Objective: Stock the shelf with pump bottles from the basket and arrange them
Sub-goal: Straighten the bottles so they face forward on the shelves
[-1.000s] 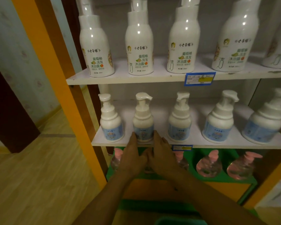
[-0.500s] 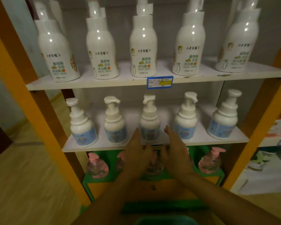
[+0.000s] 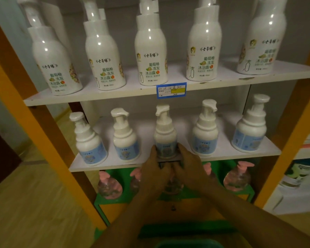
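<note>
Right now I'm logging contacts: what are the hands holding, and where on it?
Both hands, left and right, clasp the middle bottle on the middle shelf, one at each side of its lower labelled body.

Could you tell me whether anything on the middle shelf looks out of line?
Mostly tidy. The rightmost bottle has its label turned sideways, unlike its neighbours. Both hands flank the centre bottle.

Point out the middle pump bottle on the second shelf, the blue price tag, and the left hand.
middle pump bottle (image 3: pixel 165 138): head view, white body.
blue price tag (image 3: pixel 171 90): head view, centre of label.
left hand (image 3: pixel 155 169): head view, back of hand.
</note>
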A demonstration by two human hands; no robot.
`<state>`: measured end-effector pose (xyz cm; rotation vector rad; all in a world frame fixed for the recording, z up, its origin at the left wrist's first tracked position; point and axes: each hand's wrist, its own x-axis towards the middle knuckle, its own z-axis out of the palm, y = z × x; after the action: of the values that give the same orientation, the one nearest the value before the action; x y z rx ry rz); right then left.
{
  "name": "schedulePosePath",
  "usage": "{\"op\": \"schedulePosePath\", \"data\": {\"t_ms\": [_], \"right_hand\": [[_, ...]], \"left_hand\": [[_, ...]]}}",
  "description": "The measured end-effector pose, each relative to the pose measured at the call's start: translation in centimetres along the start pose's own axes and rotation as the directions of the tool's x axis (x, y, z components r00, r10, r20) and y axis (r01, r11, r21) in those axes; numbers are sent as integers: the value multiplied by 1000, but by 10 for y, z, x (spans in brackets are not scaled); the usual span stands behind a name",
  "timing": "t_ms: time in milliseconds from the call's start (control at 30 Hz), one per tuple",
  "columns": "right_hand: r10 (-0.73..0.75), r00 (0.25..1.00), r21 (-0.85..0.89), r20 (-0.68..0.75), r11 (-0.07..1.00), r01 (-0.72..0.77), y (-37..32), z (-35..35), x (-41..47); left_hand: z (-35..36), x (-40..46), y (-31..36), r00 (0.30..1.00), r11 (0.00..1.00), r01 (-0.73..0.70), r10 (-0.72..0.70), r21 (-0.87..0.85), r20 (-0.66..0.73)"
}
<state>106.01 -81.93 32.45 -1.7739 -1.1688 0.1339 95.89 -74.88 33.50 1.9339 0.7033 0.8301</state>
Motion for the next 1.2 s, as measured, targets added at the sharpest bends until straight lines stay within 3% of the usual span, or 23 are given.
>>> {"op": "schedulePosePath", "data": {"t_ms": [167,300,400,567,667,800,1200], "right_hand": [[15,998,30,61,999,-17,-8,-5,-4],[-30,995,-54,-96,998,25,-2,-11,-32],[7,986,-182,-166,982,-38,14,-28,-54],[51,948,-214,-315,969,-123,30,-71,-52],[135,954,-203,-268,960,-193,37,-83,-41],[93,976,-190,-195,973,-131,41,-87,-25],[129,990,-21,-54,991,-131,54,-90,-12]], "left_hand": [[2,-2,4,999,999,-7,8,38,-45],[7,-18,10,959,975,-105,151,196,-238],[24,-29,16,962,962,-194,225,192,-154],[60,-25,38,983,981,-172,178,93,-53],[75,-14,50,991,991,-131,131,2,39],[83,5,52,989,997,63,-67,36,134],[107,-5,44,999,997,-6,3,71,38]]}}
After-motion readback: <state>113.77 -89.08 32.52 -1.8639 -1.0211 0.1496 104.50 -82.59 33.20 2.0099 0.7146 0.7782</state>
